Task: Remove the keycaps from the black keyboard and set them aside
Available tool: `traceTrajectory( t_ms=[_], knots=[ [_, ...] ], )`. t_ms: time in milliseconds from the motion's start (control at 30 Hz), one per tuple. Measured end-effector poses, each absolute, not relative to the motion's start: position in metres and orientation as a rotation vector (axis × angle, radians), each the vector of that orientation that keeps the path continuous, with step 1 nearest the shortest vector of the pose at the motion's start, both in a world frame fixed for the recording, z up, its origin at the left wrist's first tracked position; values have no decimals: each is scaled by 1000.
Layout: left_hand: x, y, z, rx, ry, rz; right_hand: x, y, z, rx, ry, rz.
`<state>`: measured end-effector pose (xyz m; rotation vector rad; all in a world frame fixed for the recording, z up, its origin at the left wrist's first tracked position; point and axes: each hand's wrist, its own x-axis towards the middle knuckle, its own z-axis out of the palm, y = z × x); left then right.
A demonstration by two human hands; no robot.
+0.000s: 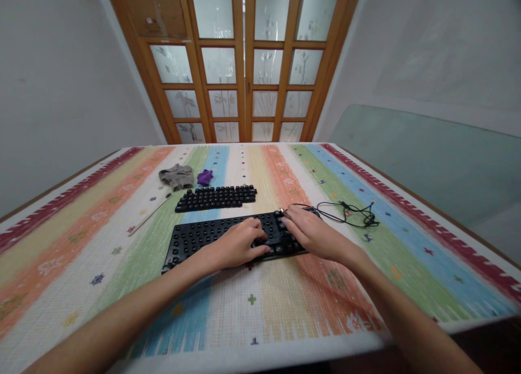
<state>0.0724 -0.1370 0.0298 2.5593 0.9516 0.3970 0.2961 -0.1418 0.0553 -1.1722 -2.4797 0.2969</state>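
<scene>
A black keyboard (203, 237) lies across the table in front of me, with most key stems bare on its left and middle and some caps still on at the right. My left hand (244, 241) rests over its middle, fingers curled and thumb against the lower edge. At the right part, my right hand (307, 230) is closed around a small tool with a metallic tip (282, 211), mostly hidden by the fingers. Behind the keyboard, loose black keycaps (215, 198) stand grouped in rows. The keyboard's black cable (352, 214) lies loosely coiled to the right.
A crumpled grey cloth (176, 176) and a small purple cloth (204, 177) lie at the back left. A toothbrush (148, 215) lies slanted to the left of the keycaps. A striped tablecloth (252, 314) covers the table; wooden glazed doors (246, 64) stand beyond.
</scene>
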Motion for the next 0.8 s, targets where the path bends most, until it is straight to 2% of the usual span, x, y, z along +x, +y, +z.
traceTrajectory(
  t_ms=[200, 800],
  knots=[
    [77, -137, 25, 2580, 1011, 376, 294, -144, 40, -1201, -2623, 445],
    [84, -145, 9, 2615, 1115, 480, 290, -135, 39, -1403, -2767, 407]
  ],
)
